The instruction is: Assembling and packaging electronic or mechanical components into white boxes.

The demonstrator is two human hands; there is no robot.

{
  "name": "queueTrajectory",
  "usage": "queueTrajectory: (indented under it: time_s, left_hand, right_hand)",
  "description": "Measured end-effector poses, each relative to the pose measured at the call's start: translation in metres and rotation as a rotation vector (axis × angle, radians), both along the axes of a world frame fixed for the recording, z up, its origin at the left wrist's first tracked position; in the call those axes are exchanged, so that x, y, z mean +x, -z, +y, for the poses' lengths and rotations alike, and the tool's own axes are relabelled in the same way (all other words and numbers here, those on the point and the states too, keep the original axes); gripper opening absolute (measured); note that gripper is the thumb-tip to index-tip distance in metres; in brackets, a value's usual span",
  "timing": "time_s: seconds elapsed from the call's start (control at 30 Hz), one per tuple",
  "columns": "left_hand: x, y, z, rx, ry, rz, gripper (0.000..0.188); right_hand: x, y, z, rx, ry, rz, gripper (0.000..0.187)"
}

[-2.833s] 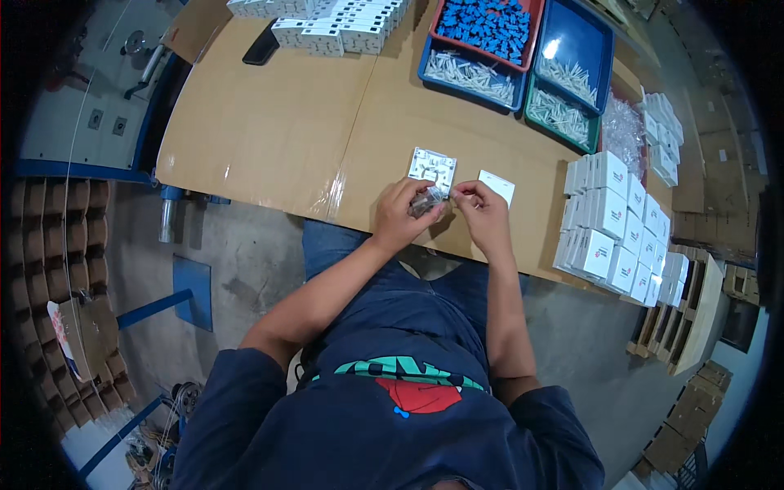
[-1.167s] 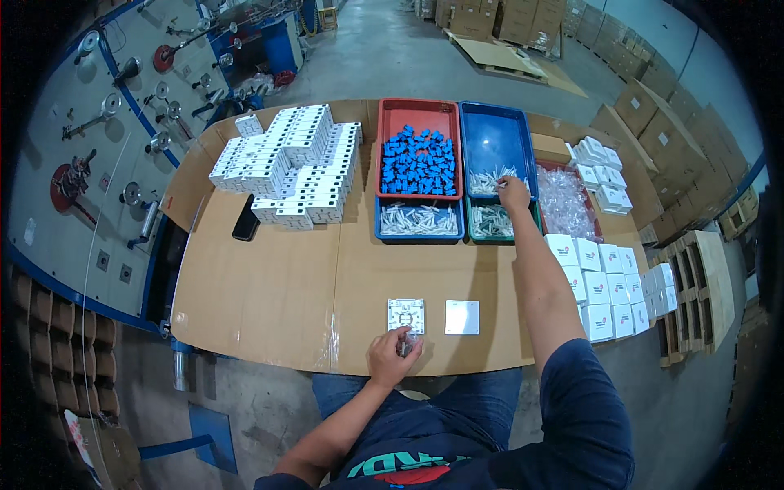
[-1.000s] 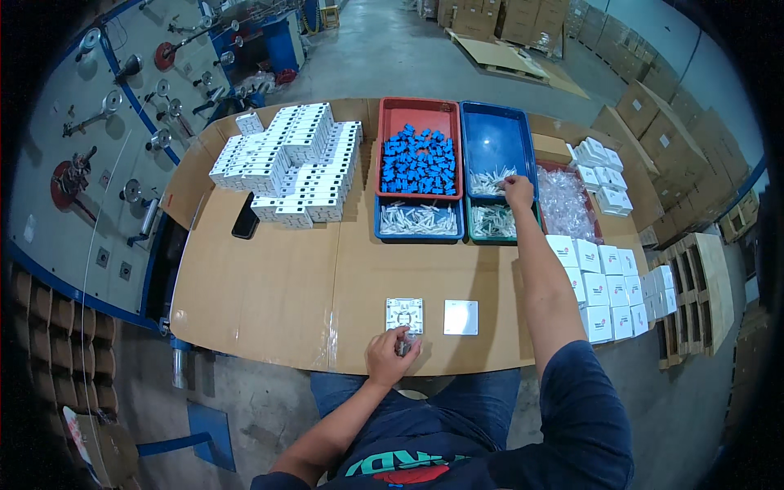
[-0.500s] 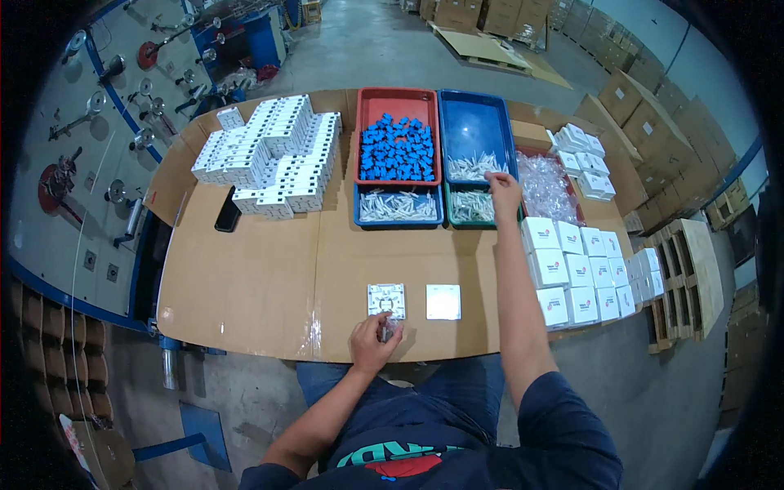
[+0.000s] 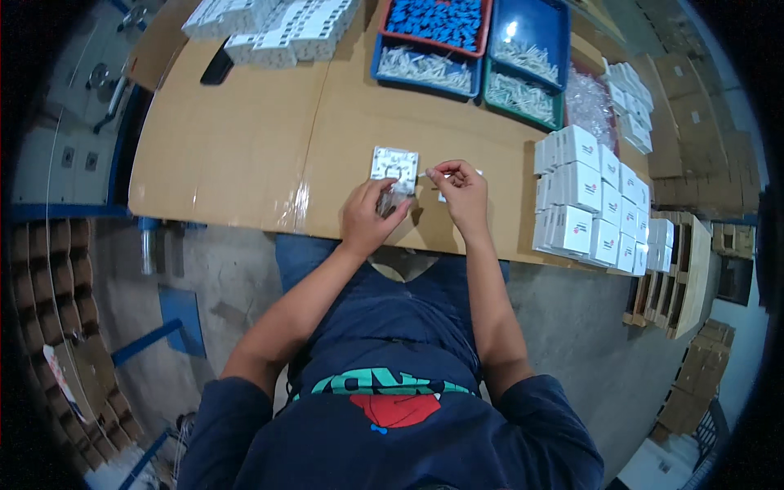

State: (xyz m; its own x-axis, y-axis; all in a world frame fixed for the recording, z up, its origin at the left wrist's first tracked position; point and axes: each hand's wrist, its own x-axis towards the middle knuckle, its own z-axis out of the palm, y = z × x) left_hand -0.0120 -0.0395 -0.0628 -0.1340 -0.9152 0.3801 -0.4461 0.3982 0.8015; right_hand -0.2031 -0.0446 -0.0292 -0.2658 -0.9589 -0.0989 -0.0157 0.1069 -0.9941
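Green lettering crosses the navy shirt; small print on white boxes is unreadable

The square frame and trays look plastic, the tabletop smooth cardboard (with glossy tape).

On the brown cardboard tabletop, a square white panel lies just beyond the left hand; right of it lies a flat white plate, partly hidden by the right hand. Behind them sits a red rectangular plastic tray, with a green plastic tray nearer, rightward. Stacked white boxes stand farther right; a rectangular black phone lies leftward.
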Motion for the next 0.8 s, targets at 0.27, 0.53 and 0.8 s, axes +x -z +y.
queueTrajectory:
  time_s: [0.27, 0.53, 0.8]
  left_hand:
    - [0.008, 0.008, 0.007, -0.003, 0.018, 0.048, 0.039]
    - [0.007, 0.007, 0.004, -0.012, 0.004, 0.113, 0.038]
    - [-0.001, 0.007, 0.005, 0.107, -0.021, 0.078, 0.037]
  right_hand:
    - [0.037, 0.009, 0.020, -0.097, -0.211, 0.289, 0.012]
    - [0.032, 0.022, 0.017, -0.162, -0.266, 0.300, 0.018]
    - [-0.057, 0.024, -0.055, -0.078, -0.046, 0.020, 0.019]
